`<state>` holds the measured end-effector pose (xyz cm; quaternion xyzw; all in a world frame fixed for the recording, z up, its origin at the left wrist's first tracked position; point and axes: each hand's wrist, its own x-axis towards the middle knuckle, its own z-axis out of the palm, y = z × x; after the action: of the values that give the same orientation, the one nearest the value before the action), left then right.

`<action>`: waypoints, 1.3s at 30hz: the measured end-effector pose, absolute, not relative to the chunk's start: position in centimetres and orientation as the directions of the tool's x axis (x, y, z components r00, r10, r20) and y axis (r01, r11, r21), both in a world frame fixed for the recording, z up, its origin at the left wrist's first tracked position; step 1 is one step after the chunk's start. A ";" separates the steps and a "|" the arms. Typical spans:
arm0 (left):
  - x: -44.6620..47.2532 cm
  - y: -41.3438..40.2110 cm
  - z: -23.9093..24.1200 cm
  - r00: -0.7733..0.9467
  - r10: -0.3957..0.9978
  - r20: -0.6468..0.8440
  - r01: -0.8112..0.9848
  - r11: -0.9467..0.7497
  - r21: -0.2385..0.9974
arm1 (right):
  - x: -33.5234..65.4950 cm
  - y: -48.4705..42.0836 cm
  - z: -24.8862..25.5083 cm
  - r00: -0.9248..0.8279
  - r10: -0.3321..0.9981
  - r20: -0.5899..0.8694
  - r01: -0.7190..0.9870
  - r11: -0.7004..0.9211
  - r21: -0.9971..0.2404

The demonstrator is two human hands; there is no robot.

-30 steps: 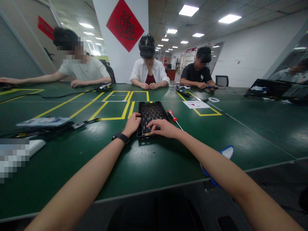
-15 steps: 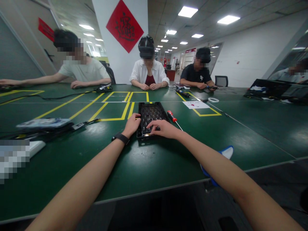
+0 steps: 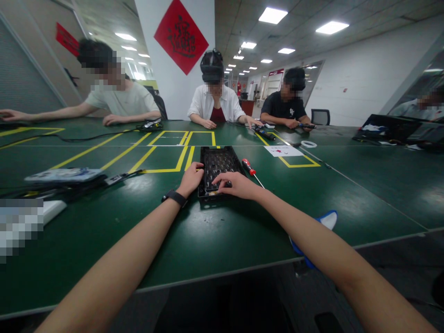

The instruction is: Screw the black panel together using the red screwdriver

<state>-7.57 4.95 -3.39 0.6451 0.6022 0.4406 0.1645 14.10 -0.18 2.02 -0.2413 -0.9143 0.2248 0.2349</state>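
Observation:
A black rectangular plastic tray [image 3: 224, 161], its inside filled with rows of small shiny shapes, lies in front of me on the green table. My left hand [image 3: 193, 179] grips its left wall near the front corner, the thumb over the rim. Over the tray's near end my right hand [image 3: 234, 185] is closed, thumb and fingertips pinched; what sits between them is too small to make out. A small pale piece [image 3: 212, 193] shows just below those fingertips at the front edge. Beside the tray's right wall rests a screwdriver [image 3: 249, 167] with a red and black handle.
Under my right forearm lies a blue and white object [image 3: 328, 218]. A printed sheet [image 3: 283, 151] and a tape roll [image 3: 308, 144] are at the right. Cables and a flat box [image 3: 64, 175] lie left. Several people sit around the table [image 3: 166, 259].
My hands and the tray keep nearly the same place. Across the table, the person in the white shirt has parted their hands and reached one toward a dark tool.

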 end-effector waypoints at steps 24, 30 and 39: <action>-7.6 5.1 -3.5 -0.123 0.923 0.363 0.633 -0.209 0.745 | 14.2 0.0 1.9 -0.781 0.534 0.324 0.320 0.788 -0.526; -7.7 5.3 -3.7 -0.123 0.920 0.372 0.647 -0.210 0.733 | 14.2 0.1 1.7 -0.778 0.534 0.330 0.298 0.777 -0.554; -7.6 5.2 -3.5 -0.127 0.923 0.362 0.643 -0.201 0.739 | 14.2 0.1 1.9 -0.763 0.559 0.324 0.303 0.753 -0.584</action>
<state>-7.61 5.15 -3.49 0.6408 0.6112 0.4358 0.1608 14.23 0.09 1.93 -0.2387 -0.9029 0.2576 0.2478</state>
